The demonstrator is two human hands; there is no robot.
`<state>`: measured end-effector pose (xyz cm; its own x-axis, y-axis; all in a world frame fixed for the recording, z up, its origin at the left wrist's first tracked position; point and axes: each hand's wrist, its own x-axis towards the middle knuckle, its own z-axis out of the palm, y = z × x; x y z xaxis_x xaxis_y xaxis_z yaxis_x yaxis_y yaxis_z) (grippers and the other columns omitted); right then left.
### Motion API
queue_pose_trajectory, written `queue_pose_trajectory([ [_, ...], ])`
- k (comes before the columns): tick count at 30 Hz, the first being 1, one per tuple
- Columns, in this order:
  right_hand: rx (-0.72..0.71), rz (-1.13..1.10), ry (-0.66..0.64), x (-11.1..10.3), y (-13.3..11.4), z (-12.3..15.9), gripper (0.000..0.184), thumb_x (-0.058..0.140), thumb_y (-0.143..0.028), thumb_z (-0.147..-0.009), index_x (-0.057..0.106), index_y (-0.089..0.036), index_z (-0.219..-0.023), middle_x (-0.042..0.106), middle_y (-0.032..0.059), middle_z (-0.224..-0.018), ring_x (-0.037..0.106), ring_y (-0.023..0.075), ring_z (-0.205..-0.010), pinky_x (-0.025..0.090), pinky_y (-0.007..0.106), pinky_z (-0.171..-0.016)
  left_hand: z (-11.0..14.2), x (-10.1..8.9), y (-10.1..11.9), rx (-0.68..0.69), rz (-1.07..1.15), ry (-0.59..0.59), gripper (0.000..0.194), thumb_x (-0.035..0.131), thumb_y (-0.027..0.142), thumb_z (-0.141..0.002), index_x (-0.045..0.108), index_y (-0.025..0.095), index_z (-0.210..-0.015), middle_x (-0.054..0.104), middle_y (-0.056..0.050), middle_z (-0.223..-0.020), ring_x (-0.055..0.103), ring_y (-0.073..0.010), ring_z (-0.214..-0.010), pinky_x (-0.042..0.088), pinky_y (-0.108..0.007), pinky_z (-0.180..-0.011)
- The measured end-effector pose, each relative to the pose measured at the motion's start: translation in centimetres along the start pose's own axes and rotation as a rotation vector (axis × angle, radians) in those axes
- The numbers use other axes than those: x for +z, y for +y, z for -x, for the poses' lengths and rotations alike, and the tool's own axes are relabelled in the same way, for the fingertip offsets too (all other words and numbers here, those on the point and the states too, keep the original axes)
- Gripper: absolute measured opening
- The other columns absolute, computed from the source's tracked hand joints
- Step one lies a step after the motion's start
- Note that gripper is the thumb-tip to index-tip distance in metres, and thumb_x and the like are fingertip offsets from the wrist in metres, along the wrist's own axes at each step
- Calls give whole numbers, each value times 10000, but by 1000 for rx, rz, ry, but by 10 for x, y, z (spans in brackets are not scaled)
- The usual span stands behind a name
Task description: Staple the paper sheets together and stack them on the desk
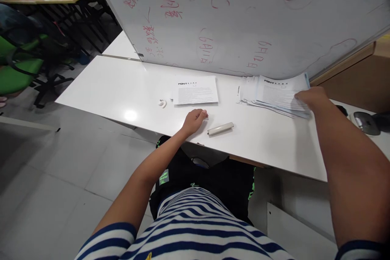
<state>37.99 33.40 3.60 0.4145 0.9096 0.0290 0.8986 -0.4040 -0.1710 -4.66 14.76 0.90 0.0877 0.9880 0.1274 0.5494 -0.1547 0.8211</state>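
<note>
My right hand is at the right end of a fanned pile of printed sheets, its thumb on top and fingers closed on the edge. The sheets bear a "PONY" heading. My left hand rests on the white table with its fingers curled in, and nothing shows in it. Just right of it lies a slim, pale grey stapler-like object. Beyond the left hand, a smaller set of printed sheets lies flat, apart from the pile. A small white curled object sits to its left.
A whiteboard with red writing stands along the table's back edge. At the right are a brown cardboard box and a dark computer mouse. A green chair stands off to the left.
</note>
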Motion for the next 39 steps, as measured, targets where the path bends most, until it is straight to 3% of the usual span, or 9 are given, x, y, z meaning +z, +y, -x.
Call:
queue_pose_trajectory([
  [4, 162, -9, -217, -7, -8, 9, 426, 622, -97, -834, 591, 169, -1165, 596, 375, -1135, 598, 303, -1068, 355, 392, -692, 0, 0, 0, -13, -2, 2, 452, 323, 436, -1012, 670, 214, -828, 717, -18, -875, 647, -190, -876, 478, -321, -803],
  [10, 194, -23, -194, -12, -21, 24, 473, 639, -59, -812, 572, 125, -1243, 553, 382, -1220, 528, 349, -1166, 344, 443, -757, 0, 0, 0, -3, 2, 8, 445, 331, 423, -1012, 674, 210, -823, 715, -18, -861, 646, -188, -868, 472, -319, -799],
  [16, 205, -44, -163, 0, -16, 25, 533, 666, -268, -858, 584, 143, -1187, 532, 386, -1225, 500, 339, -1192, 319, 453, -775, -1, 0, 0, -3, -14, 0, 452, 321, 426, -1012, 676, 211, -832, 718, -24, -875, 647, -192, -883, 474, -320, -804],
  [19, 232, -56, -150, 5, -14, 24, 511, 689, -238, -830, 587, 123, -1178, 528, 387, -1216, 507, 338, -1175, 310, 452, -765, -1, 0, 0, 3, -17, 5, 453, 321, 425, -1013, 675, 211, -826, 718, -23, -872, 648, -190, -875, 472, -320, -800],
  [23, 222, -21, -75, 7, -16, 30, 740, 735, -124, -714, 436, 19, -1375, 508, 348, -1272, 465, 351, -1195, 301, 477, -813, -1, 0, 0, -2, -15, 8, 454, 325, 431, -1013, 675, 210, -825, 718, -21, -866, 649, -188, -870, 476, -318, -795],
  [28, 193, 20, 44, 13, -13, 34, 957, 743, -233, -733, 206, -67, -1508, 348, 344, -1409, 311, 380, -1289, 247, 547, -886, 0, 0, 1, -7, -11, 9, 447, 331, 428, -1012, 671, 212, -819, 718, -18, -862, 651, -185, -864, 475, -313, -786],
  [33, 77, -21, 207, 19, -16, 47, 810, 627, -404, -861, 234, -103, -1502, 130, 318, -1537, 100, 365, -1405, 206, 600, -966, 0, -1, 2, -18, -2, 13, 441, 337, 431, -1007, 668, 213, -814, 720, -16, -863, 651, -188, -868, 469, -312, -785],
  [36, -87, -175, 325, 21, -32, 89, 612, 628, -334, -841, 419, -166, -1391, 330, 228, -1491, 252, 327, -1368, 206, 577, -1048, 0, -1, 3, -26, -4, -1, 444, 334, 438, -1002, 664, 211, -809, 721, -21, -863, 648, -192, -862, 467, -313, -788],
  [39, -395, -309, 320, 23, -52, 159, 427, 562, -335, -870, 539, -198, -1274, 505, 147, -1375, 406, 285, -1299, 290, 512, -1065, -1, -1, 1, -19, -7, -4, 443, 335, 440, -1001, 662, 212, -809, 724, -21, -872, 646, -192, -855, 464, -313, -790],
])
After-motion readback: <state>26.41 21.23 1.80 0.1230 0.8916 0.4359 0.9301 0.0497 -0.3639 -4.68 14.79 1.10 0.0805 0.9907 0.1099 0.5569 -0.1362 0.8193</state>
